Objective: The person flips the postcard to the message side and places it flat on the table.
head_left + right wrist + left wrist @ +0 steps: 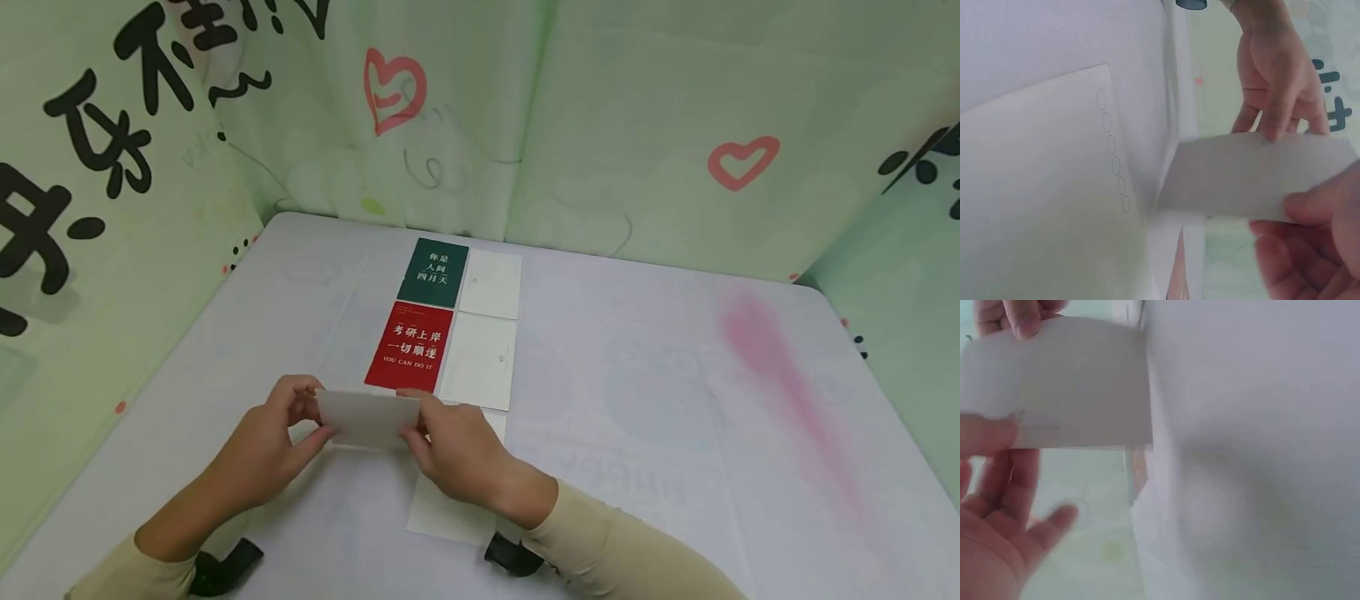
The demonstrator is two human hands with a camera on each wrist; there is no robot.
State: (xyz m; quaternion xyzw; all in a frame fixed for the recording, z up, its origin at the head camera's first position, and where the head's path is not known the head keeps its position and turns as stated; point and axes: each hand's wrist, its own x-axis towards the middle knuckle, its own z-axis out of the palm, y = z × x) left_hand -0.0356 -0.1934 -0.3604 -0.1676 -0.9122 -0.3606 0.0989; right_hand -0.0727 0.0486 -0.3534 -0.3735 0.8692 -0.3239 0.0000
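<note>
Between both hands a postcard is held up off the table, tilted, its plain pale side towards me. My left hand pinches its left edge between thumb and fingers. At the opposite edge, my right hand pinches it the same way. The left wrist view shows the left thumb lying over the pale postcard. The side of the postcard turned away is hidden. Just beyond the hands lies a red postcard with white lettering, and behind that a dark green postcard.
White postcards form a column right of the coloured ones: one at the back, one below it, and others partly under the right hand, the nearest by the forearm. A white cloth with a pink smear covers the table. Printed curtains surround it.
</note>
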